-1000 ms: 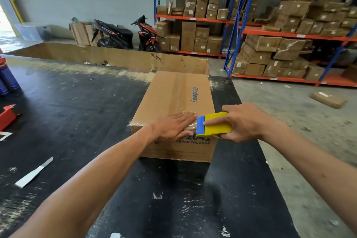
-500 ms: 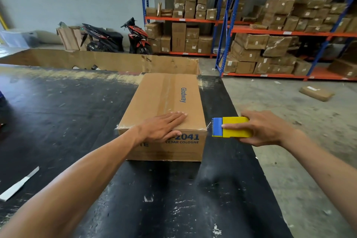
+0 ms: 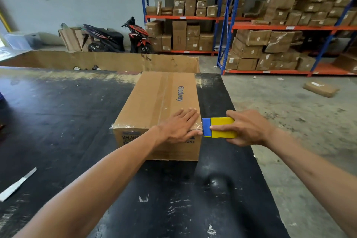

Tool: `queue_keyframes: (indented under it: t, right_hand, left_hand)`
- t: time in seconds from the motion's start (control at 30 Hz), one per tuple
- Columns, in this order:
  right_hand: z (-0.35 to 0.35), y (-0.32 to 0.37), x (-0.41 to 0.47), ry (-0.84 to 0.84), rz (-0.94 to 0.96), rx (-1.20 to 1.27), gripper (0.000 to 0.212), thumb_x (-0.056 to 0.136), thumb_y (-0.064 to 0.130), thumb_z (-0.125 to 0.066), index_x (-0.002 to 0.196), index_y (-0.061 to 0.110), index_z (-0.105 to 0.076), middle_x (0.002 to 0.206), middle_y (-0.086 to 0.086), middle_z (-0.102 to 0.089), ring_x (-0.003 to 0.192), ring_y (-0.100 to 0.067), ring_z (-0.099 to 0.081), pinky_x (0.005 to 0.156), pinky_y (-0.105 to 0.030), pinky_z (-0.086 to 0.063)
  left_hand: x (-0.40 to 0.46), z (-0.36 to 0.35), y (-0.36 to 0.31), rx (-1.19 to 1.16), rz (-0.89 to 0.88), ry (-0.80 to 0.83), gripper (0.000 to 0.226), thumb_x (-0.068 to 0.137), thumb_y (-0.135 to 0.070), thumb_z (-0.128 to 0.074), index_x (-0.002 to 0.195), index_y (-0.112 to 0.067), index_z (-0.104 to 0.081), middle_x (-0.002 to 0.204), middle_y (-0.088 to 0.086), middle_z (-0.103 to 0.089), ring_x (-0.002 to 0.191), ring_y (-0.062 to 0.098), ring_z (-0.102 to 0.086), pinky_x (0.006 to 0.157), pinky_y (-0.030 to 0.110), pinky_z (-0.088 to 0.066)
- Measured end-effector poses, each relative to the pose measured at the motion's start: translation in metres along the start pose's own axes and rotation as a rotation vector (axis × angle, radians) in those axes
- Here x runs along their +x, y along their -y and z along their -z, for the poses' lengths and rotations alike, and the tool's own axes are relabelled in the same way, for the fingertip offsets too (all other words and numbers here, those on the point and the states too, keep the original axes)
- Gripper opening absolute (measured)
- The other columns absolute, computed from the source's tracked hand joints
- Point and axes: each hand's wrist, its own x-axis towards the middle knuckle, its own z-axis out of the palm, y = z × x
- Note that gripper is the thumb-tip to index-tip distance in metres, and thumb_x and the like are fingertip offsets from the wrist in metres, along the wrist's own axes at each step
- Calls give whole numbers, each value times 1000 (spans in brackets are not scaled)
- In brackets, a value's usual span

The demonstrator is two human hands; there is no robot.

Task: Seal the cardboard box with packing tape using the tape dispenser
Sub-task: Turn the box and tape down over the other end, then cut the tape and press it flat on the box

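A closed cardboard box [image 3: 154, 100] printed "Glodway" lies on the black table [image 3: 58, 121], clear tape running along its top seam and across its near top edge. My left hand [image 3: 181, 125] lies flat on the box's near right corner, thumb over the front face. Just right of that corner, my right hand [image 3: 247, 127] grips a yellow and blue tape dispenser [image 3: 219, 127], its blue end touching the box's corner edge.
A long open cardboard bin [image 3: 108, 62] stands behind the table. A white strip [image 3: 17, 183] lies on the table at left. To the right, the table edge drops to a concrete floor with a loose parcel [image 3: 320, 89]. Shelving racks [image 3: 270, 25] and two motorbikes [image 3: 116, 38] stand behind.
My right hand pulled the dispenser off the box's corner to the right, then brought it back against the corner. My left hand slid right along the near edge.
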Motion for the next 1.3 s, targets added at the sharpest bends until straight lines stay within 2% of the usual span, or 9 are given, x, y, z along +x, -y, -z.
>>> queue_keyframes:
  t: [0.23, 0.37, 0.47, 0.73, 0.87, 0.97, 1.07, 1.2, 1.3]
  right_hand:
    - [-6, 6, -6, 188, 22, -141, 53, 49, 45, -82, 102, 48, -75, 67, -3, -53, 40, -22, -55, 43, -22, -23]
    - [-9, -1, -13, 188, -32, -96, 54, 50, 48, -86, 103, 45, -76, 66, -2, -53, 40, -21, -54, 42, -21, -24]
    - [-3, -1, -10, 199, -70, -76, 54, 52, 49, -84, 104, 45, -76, 66, -2, -54, 40, -21, -55, 42, -21, -24]
    - [-13, 6, -1, 144, -70, -51, 58, 48, 49, -83, 105, 48, -74, 66, 0, -54, 38, -23, -55, 41, -21, -24]
    - [-4, 18, 6, 137, -114, -44, 52, 67, 54, -74, 119, 55, -65, 79, 2, -57, 55, -22, -62, 50, -23, -26]
    - [1, 25, 15, 206, -265, 121, 51, 81, 56, -60, 131, 62, -51, 89, 9, -47, 86, -19, -61, 63, -27, -32]
    - [5, 36, 29, 227, -412, 457, 52, 76, 53, -67, 125, 64, -56, 93, 11, -58, 88, -14, -56, 71, -31, -45]
    - [0, 59, 53, 284, -428, 725, 56, 69, 46, -74, 120, 63, -60, 108, 5, -68, 93, -16, -61, 84, -36, -55]
    - [-12, 74, 63, 310, -405, 829, 57, 67, 47, -75, 120, 63, -60, 105, 9, -68, 90, -12, -61, 80, -32, -55]
  left_hand:
    - [-4, 8, -4, -24, 37, -1, 86, 96, -68, -12, 157, -7, -14, 164, 14, -14, 151, 27, -12, 123, 44, -11]
    - [16, 16, -44, -163, 353, -90, 74, 98, -60, -17, 139, -4, -43, 144, 15, -41, 134, 36, -38, 110, 59, -26]
    - [35, 10, -67, -164, 535, -67, 63, 99, -38, -28, 147, 1, -28, 155, 26, -23, 144, 48, -15, 115, 65, -10]
    - [4, 7, -28, -38, 319, -15, 62, 103, -33, -24, 153, 3, -14, 156, 34, -15, 146, 47, -14, 120, 53, -11]
    - [-36, 13, 24, -122, 188, 84, 66, 103, -35, -32, 156, -2, -10, 161, 27, -12, 149, 40, -12, 123, 43, -9]
    - [-73, 31, 63, -361, 233, 104, 72, 90, -27, -60, 152, -10, -29, 153, 16, -39, 136, 31, -41, 113, 35, -30]
    - [-88, 40, 84, -448, 368, 44, 77, 77, -34, -64, 146, -15, -35, 141, 12, -51, 121, 26, -51, 105, 39, -40]
    - [-71, 22, 67, -266, 710, 35, 103, 81, -76, -47, 155, -13, -12, 159, 22, -18, 142, 45, -25, 113, 62, -19]
    - [-69, -2, 54, -52, 715, 96, 95, 91, -69, -41, 156, -11, -4, 163, 23, -4, 146, 52, -8, 116, 65, -10]
